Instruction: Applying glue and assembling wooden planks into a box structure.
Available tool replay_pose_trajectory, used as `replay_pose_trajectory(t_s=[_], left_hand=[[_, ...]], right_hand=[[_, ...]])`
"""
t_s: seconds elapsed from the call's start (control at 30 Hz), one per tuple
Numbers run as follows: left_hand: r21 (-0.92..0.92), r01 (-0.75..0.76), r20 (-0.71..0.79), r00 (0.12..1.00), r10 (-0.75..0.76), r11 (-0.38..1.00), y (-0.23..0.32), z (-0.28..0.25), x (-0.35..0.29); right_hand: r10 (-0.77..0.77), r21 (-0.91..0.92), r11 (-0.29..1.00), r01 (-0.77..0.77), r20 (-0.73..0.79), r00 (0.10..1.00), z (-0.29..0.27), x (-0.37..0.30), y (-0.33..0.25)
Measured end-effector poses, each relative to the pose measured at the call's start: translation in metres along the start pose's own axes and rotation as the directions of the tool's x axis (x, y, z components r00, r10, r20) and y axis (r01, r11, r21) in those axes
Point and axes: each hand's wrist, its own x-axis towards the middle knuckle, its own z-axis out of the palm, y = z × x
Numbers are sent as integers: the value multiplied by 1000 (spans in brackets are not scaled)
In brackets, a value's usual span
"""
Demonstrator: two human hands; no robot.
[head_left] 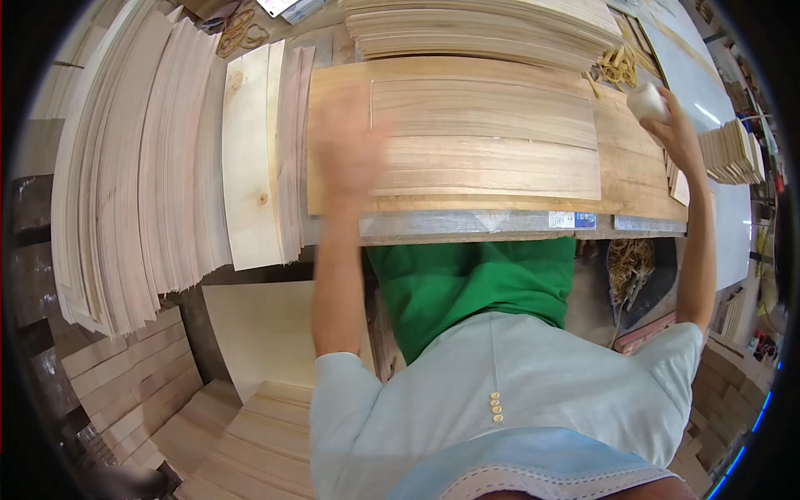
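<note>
1. Right hand (673, 129) pinches a white object (646, 102); I'd want that grip light.
2. Blurred left hand (350, 154): I can't tell its finger spread.
3. Thin wood sheets (483, 158) lie on the board (637, 158); I'd press them flat, edges aligned.

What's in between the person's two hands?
In the head view, thin pale wooden sheets lie on a wooden board between the blurred left hand and the right hand, which holds a white object.
</note>
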Motion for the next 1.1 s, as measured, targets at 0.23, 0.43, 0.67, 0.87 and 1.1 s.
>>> replay_pose_trajectory(t_s=[0.23,0.43,0.67,0.87,1.1], left_hand=[[638,238,146,897,-418,732,-55,-106,8],[538,380,164,828,-536,752,-91,-124,2],[698,334,-23,895,-446,634,-79,-110,9],[591,366,-123,921,-369,719,-82,-125,9],[357,323,-64,945,-322,876,-35,-136,-18]], right_hand=[[0,-799,525,294,346,938,23,64,73],[178,-865,413,286,385,906,18,38,-58],[-369,-381,821,424,211,905,46,0,-13],[-353,-65,927,370,188,916,54,-54,-55],[-430,278,882,379,149,891,54,-75,-64]])
